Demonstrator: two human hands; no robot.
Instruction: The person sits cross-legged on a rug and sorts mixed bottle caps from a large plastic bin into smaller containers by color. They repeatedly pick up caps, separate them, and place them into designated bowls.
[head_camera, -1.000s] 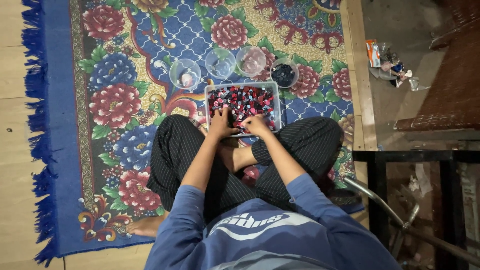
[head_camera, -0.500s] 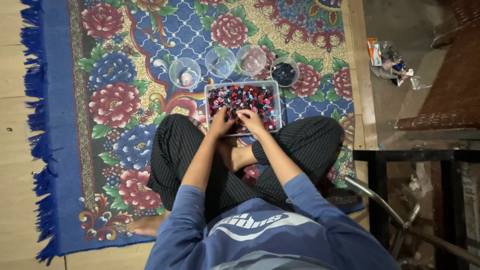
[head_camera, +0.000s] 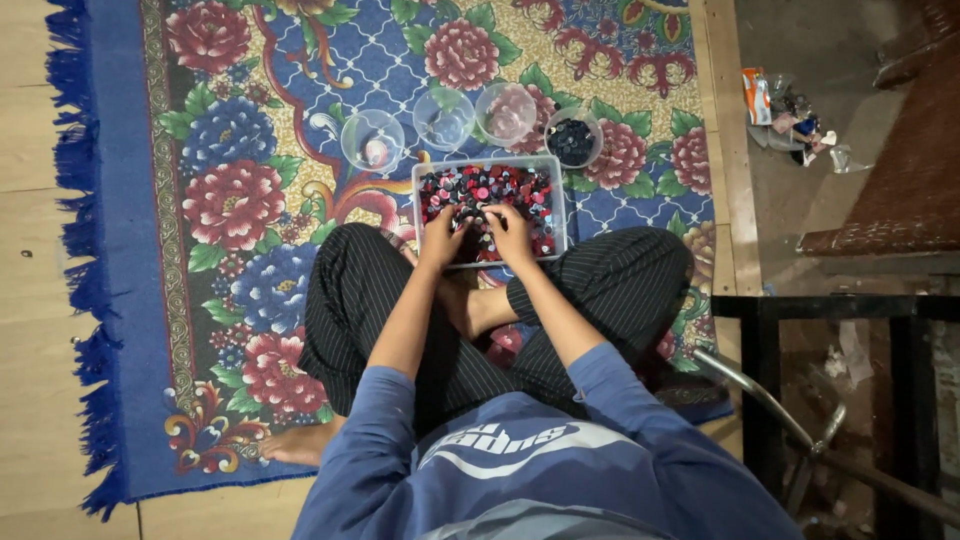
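Head view: hands (head_camera: 478, 232) (closer together) in tray (head_camera: 556, 200)

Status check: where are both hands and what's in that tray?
Left hand and right hand both down in the clear tray, fingers among the red and dark small pieces. Grip unclear. Four clear bowls beyond the tray, nothing blocking.

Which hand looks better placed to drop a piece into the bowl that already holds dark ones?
Probably the right hand. Both hands are in the tray of small pieces, but the bowl of dark pieces stands at the right end of the row, nearer to it than the left hand.
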